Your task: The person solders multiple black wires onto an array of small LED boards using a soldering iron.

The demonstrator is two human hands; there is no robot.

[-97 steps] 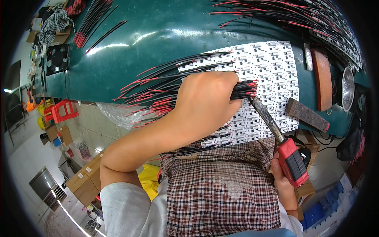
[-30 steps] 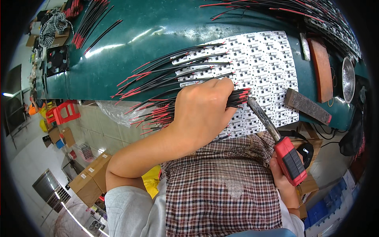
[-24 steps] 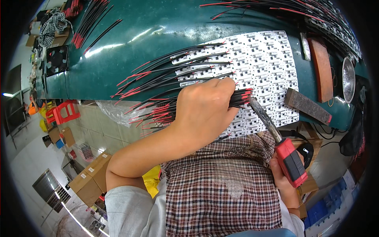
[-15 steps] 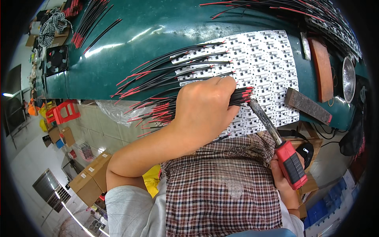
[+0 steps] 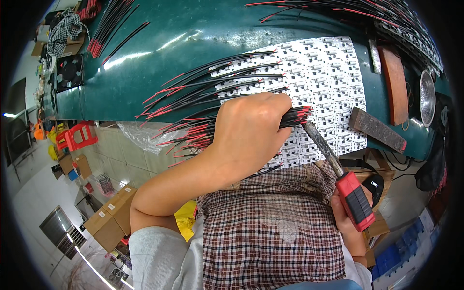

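Note:
My left hand (image 5: 253, 133) is closed round a bundle of black and red wires (image 5: 296, 116), whose red ends stick out to the right past the fingers. The hand is over a white sheet of circuit boards (image 5: 333, 87) covered with small components. My right hand (image 5: 342, 212) grips the red and black handle of a soldering iron (image 5: 355, 200). The iron's dark tip touches or almost touches the wire ends; I cannot tell which. More black wires (image 5: 232, 87) with red ends lie across the sheet's left side, reaching toward the table edge.
On the green table (image 5: 159, 82), a dark bar (image 5: 377, 129) rests across the sheet's right edge. Beyond it are a reddish-brown block (image 5: 394, 84) and a round metal dish (image 5: 427, 98). Loose wires (image 5: 112, 29) lie far left. A small black fan (image 5: 69, 73) stands at the left end.
The bundle and my left hand have shifted very slightly. The iron's tip has moved a little to the left and down along the wire ends.

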